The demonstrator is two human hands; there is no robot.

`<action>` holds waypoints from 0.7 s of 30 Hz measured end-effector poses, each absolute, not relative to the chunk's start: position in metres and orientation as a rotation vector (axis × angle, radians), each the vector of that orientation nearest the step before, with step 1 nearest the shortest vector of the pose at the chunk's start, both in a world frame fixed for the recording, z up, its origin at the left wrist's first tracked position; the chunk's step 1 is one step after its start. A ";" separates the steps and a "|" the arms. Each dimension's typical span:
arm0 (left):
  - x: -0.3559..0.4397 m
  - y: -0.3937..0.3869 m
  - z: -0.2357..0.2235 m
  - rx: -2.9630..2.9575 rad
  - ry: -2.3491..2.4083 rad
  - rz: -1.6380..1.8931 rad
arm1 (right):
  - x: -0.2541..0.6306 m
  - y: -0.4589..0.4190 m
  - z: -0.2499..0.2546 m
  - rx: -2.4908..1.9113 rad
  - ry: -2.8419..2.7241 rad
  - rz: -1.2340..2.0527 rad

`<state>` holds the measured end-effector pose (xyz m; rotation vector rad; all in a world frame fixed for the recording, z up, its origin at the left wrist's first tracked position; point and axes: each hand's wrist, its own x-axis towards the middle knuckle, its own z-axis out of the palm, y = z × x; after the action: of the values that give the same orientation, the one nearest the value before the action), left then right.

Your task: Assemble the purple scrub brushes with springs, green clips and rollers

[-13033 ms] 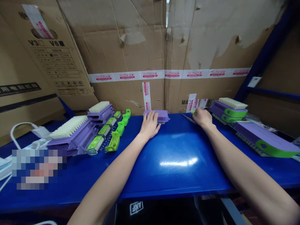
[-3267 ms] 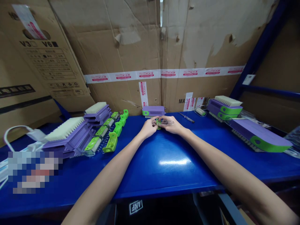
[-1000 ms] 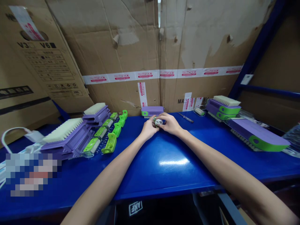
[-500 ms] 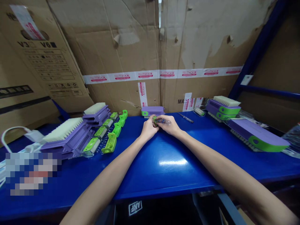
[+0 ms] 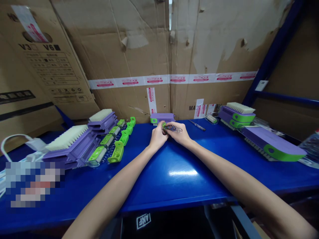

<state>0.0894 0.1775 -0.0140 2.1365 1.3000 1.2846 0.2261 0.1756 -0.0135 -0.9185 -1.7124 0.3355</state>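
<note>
My left hand [image 5: 159, 136] is closed around a small green plastic piece [image 5: 163, 125], mostly hidden by the fingers. My right hand [image 5: 180, 133] is closed too, its fingertips meeting the left ones at the piece. A metal coil spring [image 5: 175, 128] sticks out to the right from the fingertips and lies across the back of the right hand. Just behind both hands stands a purple brush body [image 5: 163, 117] with a green end and bristles underneath. A screwdriver [image 5: 197, 125] lies on the blue table to the right.
Left are purple brush bodies [image 5: 67, 146], green-and-white parts [image 5: 98, 153], several springs and green brackets [image 5: 117, 152]. Right are green-ended brushes [image 5: 274, 142] and a small white cylinder [image 5: 211, 119] with a wire. A white cable [image 5: 12, 137] lies far left. Cardboard [image 5: 129, 59] walls the back.
Thirteen seconds ago my hands were apart, the left on the purple brush body; now they meet over the green piece. A second ago the spring was compressed between them; now it extends rightward.
</note>
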 end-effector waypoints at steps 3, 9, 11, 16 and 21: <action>0.088 0.178 -0.015 2.217 1.332 1.287 | 0.221 0.174 -0.013 -0.927 -1.582 0.452; 0.086 0.177 -0.015 2.402 1.439 1.265 | 0.215 0.173 -0.009 -0.962 -1.437 0.600; 0.086 0.177 -0.015 2.407 1.466 1.267 | 0.215 0.174 -0.008 -0.959 -1.422 0.626; 0.086 0.175 -0.010 2.494 1.642 1.201 | 0.220 0.176 -0.011 -0.997 -1.441 0.593; 0.080 0.175 -0.004 2.739 1.629 0.956 | 0.227 0.181 -0.012 -1.024 -1.403 0.712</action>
<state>0.0802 0.1747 -0.0040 2.7393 1.6286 0.9556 0.2270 0.1813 -0.0120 -1.0241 -1.4034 0.7118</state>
